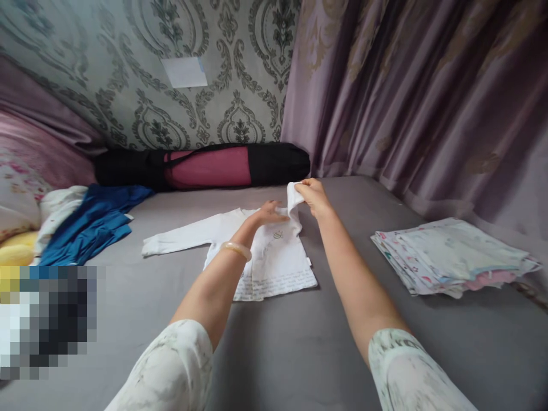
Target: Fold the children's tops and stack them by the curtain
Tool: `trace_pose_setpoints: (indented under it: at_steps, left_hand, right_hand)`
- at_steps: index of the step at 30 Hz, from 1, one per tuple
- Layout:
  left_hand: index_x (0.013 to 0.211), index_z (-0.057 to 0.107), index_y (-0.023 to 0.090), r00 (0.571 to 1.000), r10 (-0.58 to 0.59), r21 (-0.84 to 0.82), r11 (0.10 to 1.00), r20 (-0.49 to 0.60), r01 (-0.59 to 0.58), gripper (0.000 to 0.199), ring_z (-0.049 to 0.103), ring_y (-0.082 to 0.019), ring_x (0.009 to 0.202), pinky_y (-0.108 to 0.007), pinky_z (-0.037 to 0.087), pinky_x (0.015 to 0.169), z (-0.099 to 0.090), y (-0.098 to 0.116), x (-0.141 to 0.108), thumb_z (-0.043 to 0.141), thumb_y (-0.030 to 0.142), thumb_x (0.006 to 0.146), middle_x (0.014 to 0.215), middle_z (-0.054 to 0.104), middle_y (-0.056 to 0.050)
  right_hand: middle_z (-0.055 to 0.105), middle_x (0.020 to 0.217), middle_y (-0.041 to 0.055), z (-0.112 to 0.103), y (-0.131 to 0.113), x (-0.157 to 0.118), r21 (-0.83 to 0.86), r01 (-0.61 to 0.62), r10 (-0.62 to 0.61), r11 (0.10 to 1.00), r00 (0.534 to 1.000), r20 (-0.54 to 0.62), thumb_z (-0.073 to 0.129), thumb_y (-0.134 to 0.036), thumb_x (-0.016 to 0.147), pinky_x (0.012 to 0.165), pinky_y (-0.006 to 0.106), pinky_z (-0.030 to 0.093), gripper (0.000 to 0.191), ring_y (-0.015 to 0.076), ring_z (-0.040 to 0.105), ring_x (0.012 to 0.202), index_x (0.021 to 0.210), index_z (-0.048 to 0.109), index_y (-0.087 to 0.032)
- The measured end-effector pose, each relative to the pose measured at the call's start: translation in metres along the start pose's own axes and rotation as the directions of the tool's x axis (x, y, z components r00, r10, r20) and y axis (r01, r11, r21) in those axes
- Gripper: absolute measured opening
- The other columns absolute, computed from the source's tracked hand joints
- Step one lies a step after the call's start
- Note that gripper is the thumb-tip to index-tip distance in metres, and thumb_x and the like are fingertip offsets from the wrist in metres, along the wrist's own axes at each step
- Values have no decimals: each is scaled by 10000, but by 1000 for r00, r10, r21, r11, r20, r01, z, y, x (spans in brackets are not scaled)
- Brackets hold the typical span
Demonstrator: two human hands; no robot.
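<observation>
A small white long-sleeved shirt (276, 262) lies flat on the grey bed sheet (299, 354), its left sleeve stretched out toward the left. My right hand (311, 195) pinches the shirt's right sleeve and holds it lifted and folded inward over the shoulder. My left hand (269, 213), with a pale bangle on the wrist, rests flat with fingers spread on the shirt's chest near the collar.
A stack of folded printed cloths (454, 257) lies on the right. Blue clothing (92, 222) and white garments are heaped on the left by a floral pillow (19, 188). A black and pink rolled bag (205, 165) lies along the wall; curtains (428, 97) hang on the right.
</observation>
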State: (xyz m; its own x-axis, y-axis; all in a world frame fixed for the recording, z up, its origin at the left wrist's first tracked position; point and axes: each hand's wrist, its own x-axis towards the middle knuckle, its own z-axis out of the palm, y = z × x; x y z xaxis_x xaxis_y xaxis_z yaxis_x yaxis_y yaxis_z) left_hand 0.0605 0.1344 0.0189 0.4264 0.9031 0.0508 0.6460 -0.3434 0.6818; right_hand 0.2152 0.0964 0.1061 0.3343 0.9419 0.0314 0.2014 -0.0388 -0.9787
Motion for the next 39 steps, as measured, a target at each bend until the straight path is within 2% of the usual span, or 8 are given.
trace_pose_setpoints:
  at_steps: [4, 8, 12, 16, 21, 26, 32, 39]
  left_hand:
    - [1144, 614, 121, 961, -266, -452, 868, -72, 206, 442, 677, -204, 864, -306, 524, 749, -22, -24, -28, 648, 414, 815, 1088, 680, -148]
    - [854, 617, 120, 888, -443, -665, 702, -124, 257, 232, 616, -108, 599, -226, 482, 576, -34, -45, -56, 615, 352, 868, 796, 689, -81]
    - [792, 589, 125, 881, -443, -720, 665, -165, 199, 293, 588, -87, 561, -192, 447, 534, -30, -55, -74, 591, 399, 896, 713, 658, -59]
    - [797, 588, 128, 884, -399, -666, 731, -243, 147, 401, 592, -103, 567, -214, 465, 555, -23, -52, -80, 568, 520, 881, 703, 642, -54]
    - [785, 590, 144, 879, -395, -568, 801, -266, 188, 532, 588, -151, 577, -266, 461, 583, -24, -51, -80, 459, 654, 867, 647, 614, -38]
    - [855, 655, 132, 843, -396, -442, 870, -364, 217, 522, 554, -169, 643, -275, 418, 644, -23, -53, -82, 548, 640, 802, 606, 572, -3]
    - [1126, 617, 112, 828, -395, -493, 853, -397, 171, 447, 489, -108, 562, -229, 393, 581, -14, -59, -80, 632, 320, 731, 653, 542, 38]
    - [1247, 586, 131, 830, -289, -477, 878, -477, 31, 509, 446, -89, 551, -205, 396, 588, -10, -64, -83, 541, 237, 751, 625, 476, 62]
  right_hand:
    - [584, 672, -27, 22, 12, 1, -136, 59, -59, 989, 998, 4, 580, -235, 667, 601, 238, 465, 117, 160, 594, 678, 779, 564, -205]
    - [657, 764, 11, 48, 26, -6, -287, 103, -90, 952, 994, 57, 568, -265, 713, 702, 266, 492, 136, 188, 639, 769, 831, 602, -206]
    - [706, 928, 49, 70, 35, -25, -442, 119, -81, 889, 991, 105, 565, -291, 765, 800, 292, 494, 185, 219, 656, 916, 924, 633, -224]
    - [714, 1031, 79, 88, 40, -43, -521, 95, -19, 848, 989, 150, 546, -299, 820, 836, 297, 487, 236, 230, 654, 992, 1026, 641, -234]
    - [706, 1121, 107, 102, 47, -55, -515, 132, 1, 847, 968, 251, 489, -453, 906, 879, 291, 460, 384, 229, 639, 1069, 1150, 629, -192]
    - [717, 1089, 77, 92, 54, -57, -518, 296, -90, 803, 919, 385, 371, -353, 965, 854, 271, 440, 356, 211, 640, 1025, 1045, 687, -211]
    - [670, 1172, 103, 54, 67, -49, -729, 253, -180, 637, 967, 179, 338, -148, 943, 916, 279, 405, 394, 216, 587, 1095, 1184, 648, -182]
    - [589, 1186, 163, 29, 83, -42, -852, 163, -167, 497, 982, 91, 328, -166, 952, 924, 343, 387, 401, 265, 512, 1128, 1212, 633, -161]
